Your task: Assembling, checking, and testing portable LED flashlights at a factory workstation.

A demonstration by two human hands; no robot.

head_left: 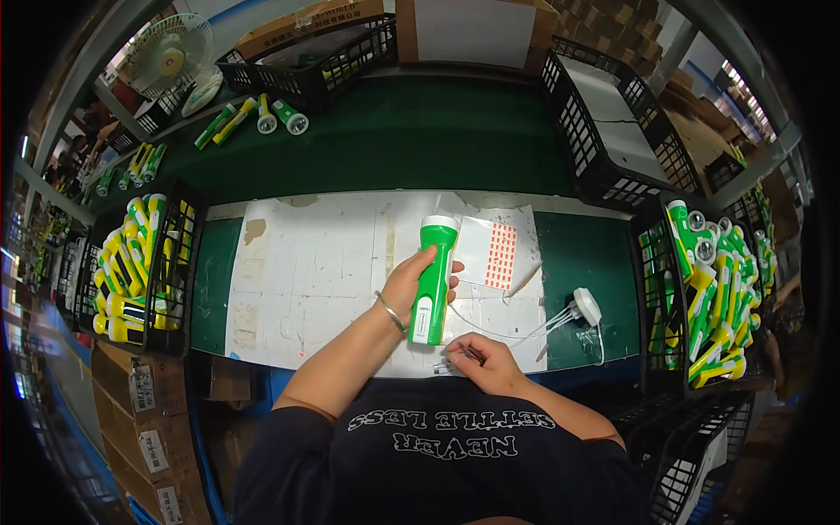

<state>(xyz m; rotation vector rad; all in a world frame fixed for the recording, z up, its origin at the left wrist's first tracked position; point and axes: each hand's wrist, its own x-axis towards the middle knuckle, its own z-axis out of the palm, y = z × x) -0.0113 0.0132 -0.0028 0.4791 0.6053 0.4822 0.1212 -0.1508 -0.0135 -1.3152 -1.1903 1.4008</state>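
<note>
A green flashlight [434,282] with a white head rim and a yellow edge stands out over the white work sheet [306,271]. Wrapped round its body is my left hand [404,282], thumb on the front and fingertips showing on the far side. Just below the flashlight's tail end, my right hand [490,366] is closed with its fingers curled on thin white cables, and a small plug end pokes out at its left. These cables run to a round white charger [584,306] on the right. A sheet of small red stickers [501,255] lies beyond the left hand.
Black crates of green and yellow flashlights stand at left [166,341] and right [652,324]. Several flashlights [264,118] lie on the green bench [420,131] at far left. Behind are more black crates [582,144], a cardboard box [468,35] and a fan [171,57].
</note>
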